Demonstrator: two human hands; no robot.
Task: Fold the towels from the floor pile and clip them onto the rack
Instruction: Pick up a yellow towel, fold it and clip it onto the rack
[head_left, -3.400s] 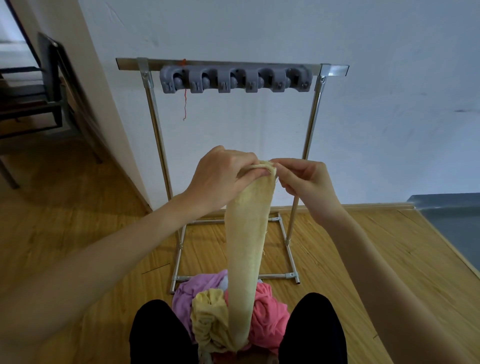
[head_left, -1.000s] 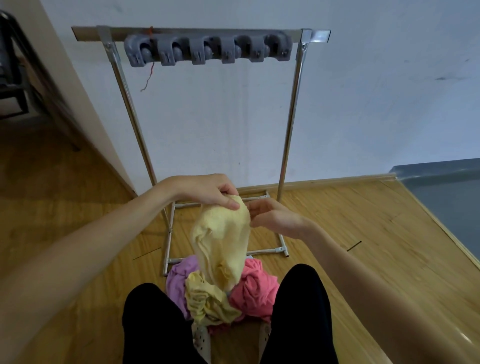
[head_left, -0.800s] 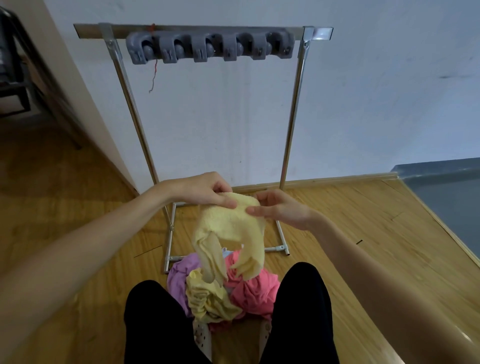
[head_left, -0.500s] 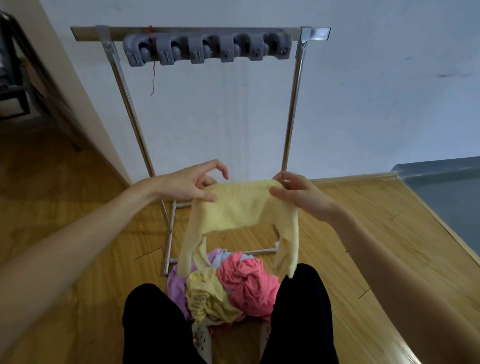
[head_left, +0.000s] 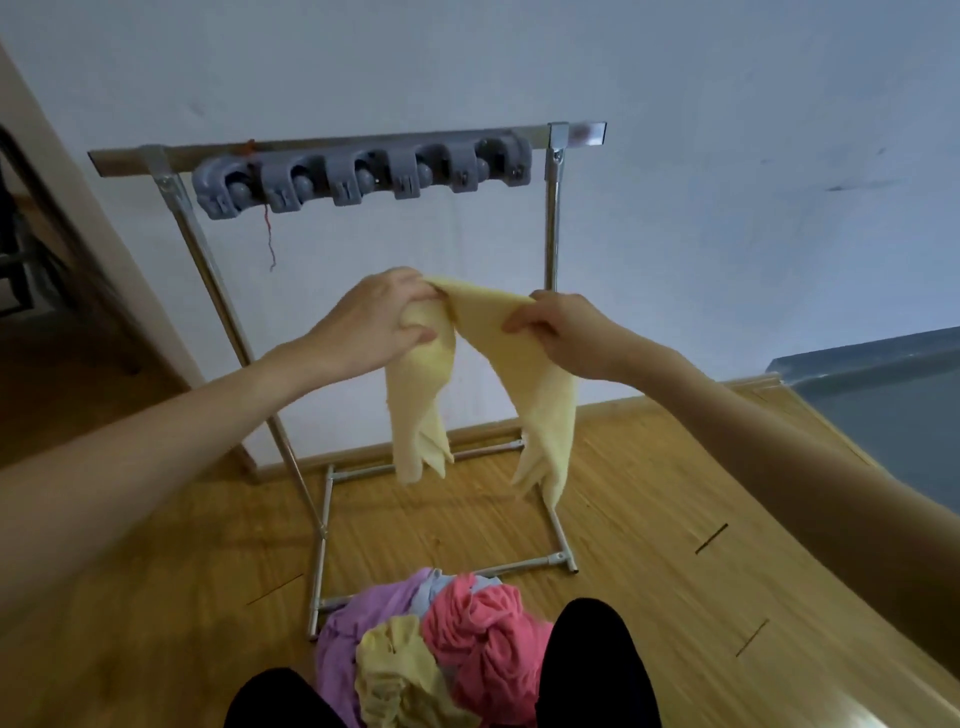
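Yellow towel (head_left: 524, 364) hangs in front of the rack (head_left: 553, 218), both hands pinching its top edge, left hand (head_left: 376, 319) and right hand (head_left: 561, 327) near together, above the floor pile (head_left: 447, 644).

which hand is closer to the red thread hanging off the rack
Left. The left hand grips the yellow towel just below and right of the red thread; the right hand is farther right.
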